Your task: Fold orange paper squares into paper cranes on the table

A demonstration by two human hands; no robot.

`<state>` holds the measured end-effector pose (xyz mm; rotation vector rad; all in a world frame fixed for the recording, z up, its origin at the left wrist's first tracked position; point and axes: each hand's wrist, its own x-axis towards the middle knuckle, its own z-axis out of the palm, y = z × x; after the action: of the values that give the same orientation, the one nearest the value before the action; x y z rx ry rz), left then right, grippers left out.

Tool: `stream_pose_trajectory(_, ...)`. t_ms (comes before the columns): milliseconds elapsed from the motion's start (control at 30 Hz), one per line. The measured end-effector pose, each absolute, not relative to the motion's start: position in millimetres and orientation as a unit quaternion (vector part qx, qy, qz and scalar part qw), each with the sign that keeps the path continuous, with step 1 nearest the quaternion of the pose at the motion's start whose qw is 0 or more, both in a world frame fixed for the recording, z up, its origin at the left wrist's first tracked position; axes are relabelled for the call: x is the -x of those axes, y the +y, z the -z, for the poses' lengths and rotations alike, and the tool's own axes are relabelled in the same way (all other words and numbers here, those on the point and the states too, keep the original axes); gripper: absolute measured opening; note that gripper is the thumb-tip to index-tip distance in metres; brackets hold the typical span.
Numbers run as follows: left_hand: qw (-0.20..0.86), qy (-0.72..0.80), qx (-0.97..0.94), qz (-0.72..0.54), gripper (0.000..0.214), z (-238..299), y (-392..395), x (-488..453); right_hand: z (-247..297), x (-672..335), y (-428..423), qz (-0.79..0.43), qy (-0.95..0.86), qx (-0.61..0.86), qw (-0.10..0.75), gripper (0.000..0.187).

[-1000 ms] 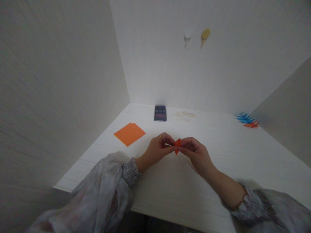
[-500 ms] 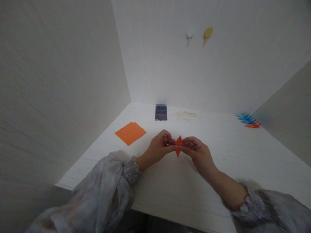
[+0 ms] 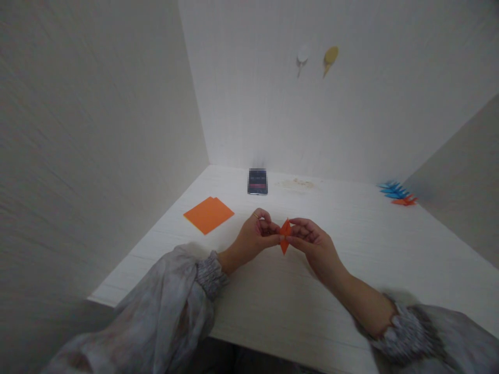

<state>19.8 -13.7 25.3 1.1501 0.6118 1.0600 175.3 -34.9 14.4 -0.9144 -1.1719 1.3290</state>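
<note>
Folded orange paper [image 3: 284, 247] over table [image 3: 374, 234], between your left hand [image 3: 252, 237] and right hand [image 3: 316, 243]: both nearly closed, fingertips pinching opposite sides, presumably for even control; orange sheets [image 3: 209, 215] lie apart, leaving room.

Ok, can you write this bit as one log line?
left hand: pinches folded orange paper; right hand: pinches it too; left: flat orange sheets; farther back: blurred dark object; far right: folded blue pieces
</note>
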Motion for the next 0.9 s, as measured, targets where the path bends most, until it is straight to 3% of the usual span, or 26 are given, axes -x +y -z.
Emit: stream_pose_trajectory(900, 0.695, 0.257, -0.495, -0.454, 0.049, -24.0, -12.6, -18.8, -17.8, -174.8, -36.3, -0.562, -0.498, 0.379, 0.541, 0.039)
